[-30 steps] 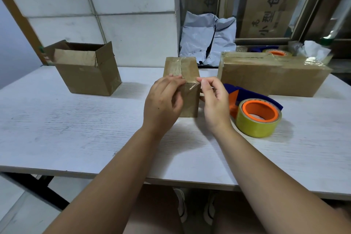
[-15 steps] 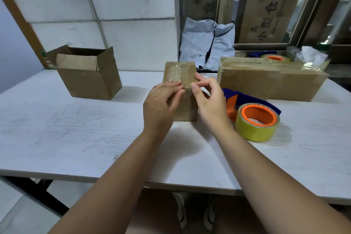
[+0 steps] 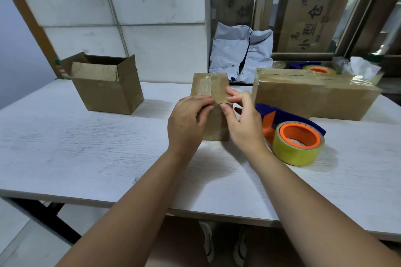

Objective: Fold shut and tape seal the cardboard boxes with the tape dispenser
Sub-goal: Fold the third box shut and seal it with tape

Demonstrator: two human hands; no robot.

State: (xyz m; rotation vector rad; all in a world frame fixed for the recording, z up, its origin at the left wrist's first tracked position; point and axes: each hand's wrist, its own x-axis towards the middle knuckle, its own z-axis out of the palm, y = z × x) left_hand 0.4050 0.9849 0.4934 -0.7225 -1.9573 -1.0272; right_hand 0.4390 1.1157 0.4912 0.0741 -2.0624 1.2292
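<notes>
A small cardboard box point(image 3: 217, 86) stands mid-table, its flaps folded down and a strip of clear tape running over the top and down the front. My left hand point(image 3: 186, 121) rests against the front, its fingers pressing the tape at the top front edge. My right hand point(image 3: 243, 123) pinches that same edge at the right corner, fingers on top and thumb on the front face. The tape dispenser point(image 3: 297, 141), a yellow roll on an orange core with a blue handle, lies on the table just right of my right hand, untouched.
An open cardboard box point(image 3: 106, 91) with raised flaps stands at the far left of the white table point(image 3: 65, 147). Two taped boxes point(image 3: 288, 95) point(image 3: 347, 102) stand at the back right, with a second tape roll point(image 3: 319, 70) and grey mailer bags point(image 3: 238, 58) behind.
Both hands have slid up the box's front to its top front edge. My right hand has moved from the right side onto the top corner. The dispenser has stayed put.
</notes>
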